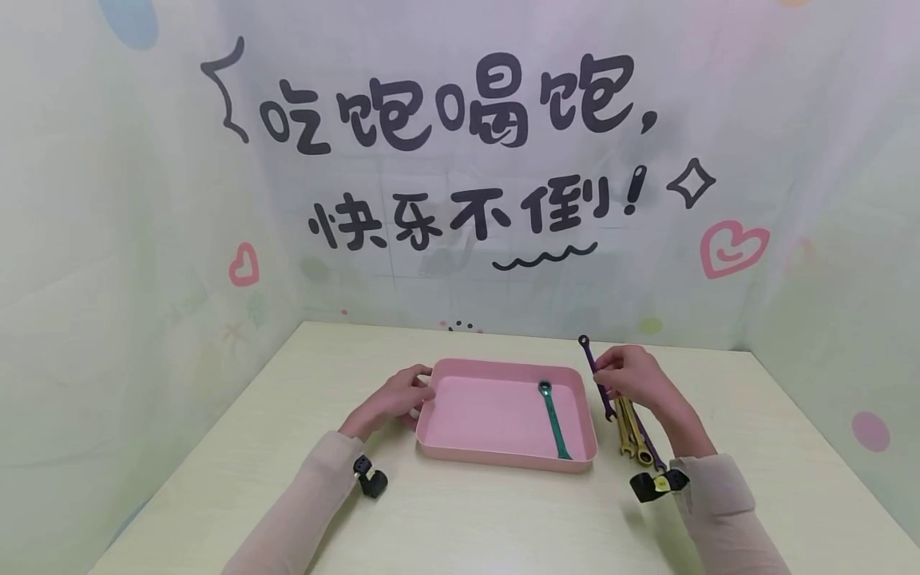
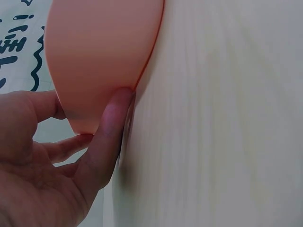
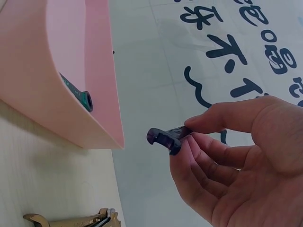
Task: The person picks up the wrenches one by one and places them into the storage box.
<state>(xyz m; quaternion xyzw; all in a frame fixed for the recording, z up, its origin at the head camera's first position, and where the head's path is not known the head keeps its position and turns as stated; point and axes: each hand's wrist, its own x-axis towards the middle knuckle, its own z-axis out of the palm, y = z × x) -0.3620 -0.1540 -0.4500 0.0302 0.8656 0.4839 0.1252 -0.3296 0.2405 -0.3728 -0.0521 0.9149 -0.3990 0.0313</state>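
Observation:
A pink tray (image 1: 446, 444) sits mid-table with a green wrench (image 1: 554, 422) lying in its right half. My left hand (image 1: 394, 397) rests against the tray's left rim, its fingers (image 2: 110, 127) straight and touching the tray wall (image 2: 99, 56). Just right of the tray, my right hand (image 1: 632, 375) pinches a purple wrench (image 1: 593, 369) by its shaft and holds it tilted above the table. In the right wrist view the purple wrench head (image 3: 163, 137) sticks out from thumb and fingers (image 3: 208, 161), with the tray (image 3: 71, 109) and green wrench (image 3: 78, 93) to the left.
Several gold and purple wrenches (image 1: 634, 438) lie on the table beneath the right hand, also seen as gold wrenches (image 3: 75, 219). A printed fabric backdrop (image 1: 460, 160) encloses the pale wooden table (image 1: 503, 519) behind and at both sides.

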